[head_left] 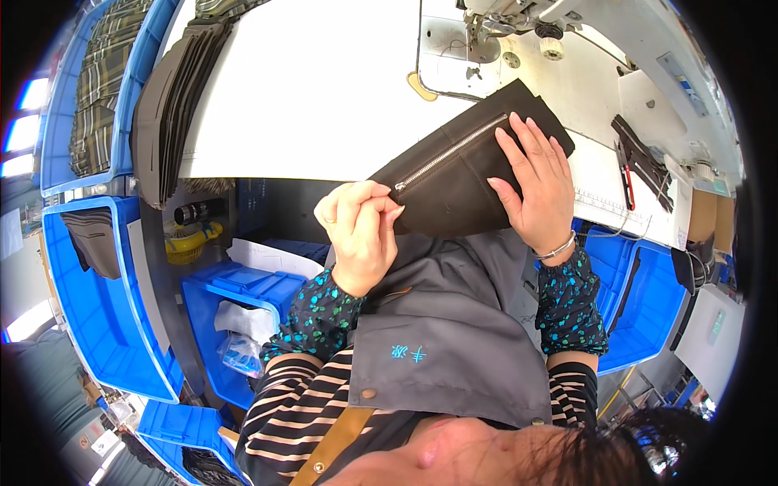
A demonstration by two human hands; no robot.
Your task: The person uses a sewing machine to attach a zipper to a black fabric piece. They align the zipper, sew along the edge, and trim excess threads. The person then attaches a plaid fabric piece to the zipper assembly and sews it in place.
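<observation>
Steadying a dark zippered piece at a sewing desk

From where I stand, a seated person works with both bare hands on a dark, leather-like piece (450, 209) that slants across the near edge of the white desk (300, 97). Its upper part rests on the desktop, just short of the sewing machine (486, 40); its lower edge hangs over the grey apron (462, 348).

The left hand (356, 231) has a narrow grip, thumb and fingertips pinched together at the piece's lower left corner, beside the zipper's pull; the exact hold is partly hidden by the fingers. The right hand (539, 182) lies wide, fingers spread flat over the other end, probably to keep the piece smooth and still while the left works at the corner.

The piece looks matte and supple, with a straight silver metal zipper (454, 152) along its length and a stitched seam crossing below.

At the desk's left, a stack of thin dark pieces (174, 113) drapes over the edge, perhaps for easy reach. Beyond it, a blue plastic bin (121, 134) holds folded plaid cloth (105, 89). On the right, red-handled snips (627, 182) lie beside narrow dark strips (646, 158), seemingly kept handy.
</observation>
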